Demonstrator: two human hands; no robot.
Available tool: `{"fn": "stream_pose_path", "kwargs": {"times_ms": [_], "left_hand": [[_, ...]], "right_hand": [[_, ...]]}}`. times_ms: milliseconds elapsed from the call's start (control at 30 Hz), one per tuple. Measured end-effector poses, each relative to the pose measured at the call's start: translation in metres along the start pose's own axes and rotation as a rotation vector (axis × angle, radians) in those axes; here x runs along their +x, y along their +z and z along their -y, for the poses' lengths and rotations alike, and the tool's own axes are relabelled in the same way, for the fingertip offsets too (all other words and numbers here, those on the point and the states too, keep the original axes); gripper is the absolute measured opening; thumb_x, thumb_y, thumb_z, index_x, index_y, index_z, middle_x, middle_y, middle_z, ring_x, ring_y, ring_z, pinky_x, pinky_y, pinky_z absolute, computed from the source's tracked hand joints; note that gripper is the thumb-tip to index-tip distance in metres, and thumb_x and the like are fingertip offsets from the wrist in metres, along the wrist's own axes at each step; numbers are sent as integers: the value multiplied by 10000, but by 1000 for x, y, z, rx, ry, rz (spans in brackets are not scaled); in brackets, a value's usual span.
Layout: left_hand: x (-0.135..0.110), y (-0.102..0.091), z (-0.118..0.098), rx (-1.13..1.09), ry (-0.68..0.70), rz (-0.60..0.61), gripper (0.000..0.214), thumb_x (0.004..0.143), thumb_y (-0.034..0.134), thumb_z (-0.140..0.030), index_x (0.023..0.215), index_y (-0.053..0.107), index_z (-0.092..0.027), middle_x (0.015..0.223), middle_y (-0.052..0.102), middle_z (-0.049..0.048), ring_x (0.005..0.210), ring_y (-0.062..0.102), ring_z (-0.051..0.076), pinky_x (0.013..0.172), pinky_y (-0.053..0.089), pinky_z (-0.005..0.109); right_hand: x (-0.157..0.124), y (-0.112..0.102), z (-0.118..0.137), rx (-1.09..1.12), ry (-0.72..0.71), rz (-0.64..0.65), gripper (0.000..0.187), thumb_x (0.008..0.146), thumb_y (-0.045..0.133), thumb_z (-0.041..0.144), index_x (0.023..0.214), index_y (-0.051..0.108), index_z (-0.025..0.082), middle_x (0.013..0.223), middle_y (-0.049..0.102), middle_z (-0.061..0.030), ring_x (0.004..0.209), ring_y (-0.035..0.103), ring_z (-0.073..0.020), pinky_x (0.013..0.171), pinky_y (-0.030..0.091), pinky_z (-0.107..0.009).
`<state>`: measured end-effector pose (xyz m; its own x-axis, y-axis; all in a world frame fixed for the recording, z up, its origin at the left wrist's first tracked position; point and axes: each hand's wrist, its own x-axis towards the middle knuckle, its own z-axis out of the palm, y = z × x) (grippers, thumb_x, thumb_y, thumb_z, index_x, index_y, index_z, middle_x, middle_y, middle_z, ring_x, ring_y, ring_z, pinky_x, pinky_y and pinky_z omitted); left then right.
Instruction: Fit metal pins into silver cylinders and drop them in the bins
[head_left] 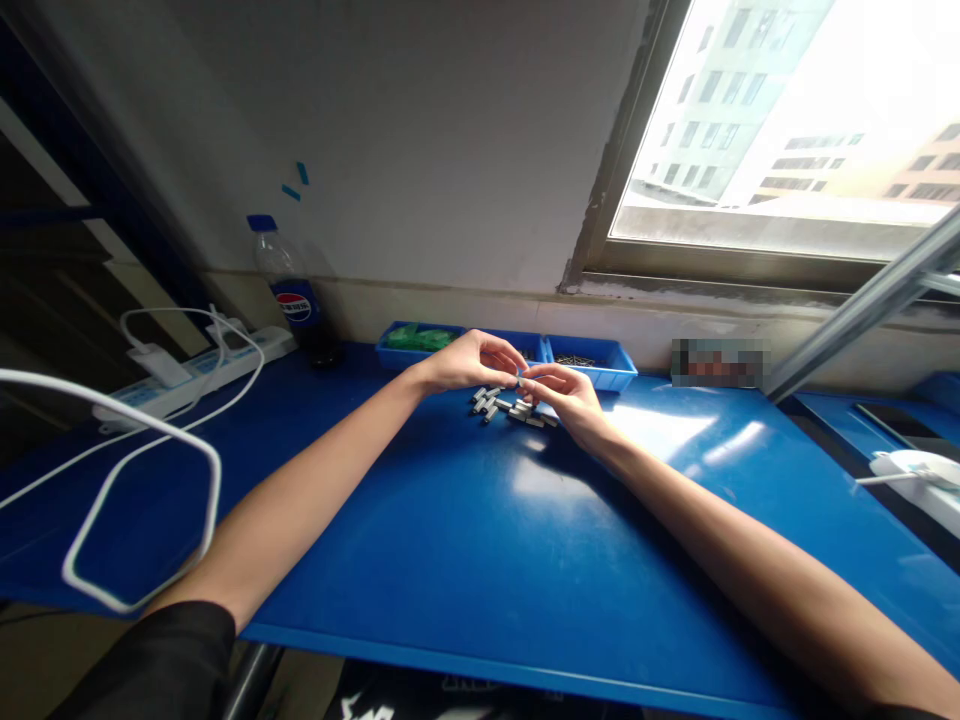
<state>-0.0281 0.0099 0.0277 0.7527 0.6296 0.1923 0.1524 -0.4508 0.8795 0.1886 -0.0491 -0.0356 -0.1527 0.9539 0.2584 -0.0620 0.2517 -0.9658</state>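
Observation:
Over the back middle of the blue table, my left hand (pixel 472 360) and my right hand (pixel 566 397) meet at the fingertips. Both are closed in a pinch around a tiny pale piece (pixel 519 380), mostly covered by the fingers and too small to name. Just beneath them lies a loose pile of short grey metal-looking pieces (pixel 489 404), partly hidden by my right hand. Behind my hands stands a row of blue bins. The right bin (pixel 615 375) contains thin metal pins or screws, and the left bin (pixel 386 352) has green plastic in it. My fingers partly cover the middle bin (pixel 534 342).
A cola bottle (pixel 296 305) stands at the back left beside a white power strip (pixel 150 390). A white cable (pixel 214 470) loops near my left forearm. On the right are a slanting metal bar (pixel 862 300) and a white device with a cord (pixel 919 468). The table's front edge (pixel 480 665) is close.

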Motion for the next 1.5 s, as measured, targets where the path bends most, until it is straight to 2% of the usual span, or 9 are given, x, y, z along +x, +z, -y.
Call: {"fn": "stream_pose_path", "kwargs": {"times_ms": [200, 333, 467, 600, 700, 900, 1067, 1233, 1500], "left_hand": [[1, 2, 4, 404, -91, -129, 243, 808, 752, -352, 887, 752, -122, 866, 781, 85, 800, 724, 193, 720, 542, 254], [-1, 5, 11, 694, -123, -19, 183, 844, 669, -266, 918, 797, -159, 869, 788, 67, 773, 712, 182, 705, 506, 235], [-1, 12, 14, 820, -109, 23, 244, 832, 656, -192, 1026, 803, -192, 990, 796, 77, 877, 731, 197, 791, 516, 227], [0, 22, 10, 934, -177, -2, 226, 863, 632, -180, 1024, 785, -221, 996, 785, 74, 901, 734, 221, 758, 509, 244], [1, 29, 7, 958, -223, -56, 228, 860, 634, -155, 1038, 760, -222, 1002, 775, 76, 901, 729, 231, 743, 505, 252], [3, 32, 10, 894, -204, -58, 324, 848, 639, -142, 1148, 750, -191, 1052, 761, 98, 918, 717, 229, 767, 514, 260], [3, 27, 13, 906, -180, -7, 301, 752, 611, -56, 972, 791, -157, 986, 761, 106, 889, 703, 228, 738, 505, 265], [2, 28, 11, 791, -236, -37, 369, 668, 652, -39, 996, 765, -167, 953, 759, 72, 834, 693, 192, 686, 498, 230], [3, 34, 7, 774, -252, -80, 338, 691, 626, -18, 962, 763, -166, 880, 752, 53, 767, 680, 173, 645, 464, 230]], "right_hand": [[7, -4, -2, 15, 4, -87, 373, 737, 882, 477, 953, 785, 189, 794, 769, -46, 685, 692, -186, 682, 539, -317], [11, -8, -3, 11, -15, -150, 385, 750, 873, 485, 978, 779, 191, 909, 798, -84, 796, 748, -233, 742, 574, -348], [14, -12, -2, 36, -82, -100, 512, 741, 882, 436, 1190, 739, 236, 1119, 791, -82, 1002, 755, -261, 912, 579, -395], [13, -17, 8, -135, -94, -27, 405, 777, 835, 427, 1109, 761, 207, 941, 802, -72, 762, 738, -218, 754, 588, -364], [13, -20, 13, -212, -122, -51, 303, 809, 791, 425, 993, 773, 185, 766, 764, -47, 622, 660, -176, 653, 550, -325], [9, -15, 1, -164, -90, -75, 256, 818, 758, 399, 969, 762, 192, 742, 751, -32, 582, 615, -150, 599, 507, -292], [6, -12, -8, -132, -40, -76, 241, 799, 759, 381, 944, 764, 189, 714, 744, -26, 563, 588, -144, 590, 491, -286], [6, -15, -11, -127, -7, -33, 244, 793, 768, 388, 946, 766, 197, 722, 739, -22, 564, 576, -144, 589, 471, -287], [6, -15, -10, -117, 18, -16, 262, 784, 781, 398, 947, 770, 193, 725, 732, -20, 567, 571, -143, 582, 458, -286]]}}
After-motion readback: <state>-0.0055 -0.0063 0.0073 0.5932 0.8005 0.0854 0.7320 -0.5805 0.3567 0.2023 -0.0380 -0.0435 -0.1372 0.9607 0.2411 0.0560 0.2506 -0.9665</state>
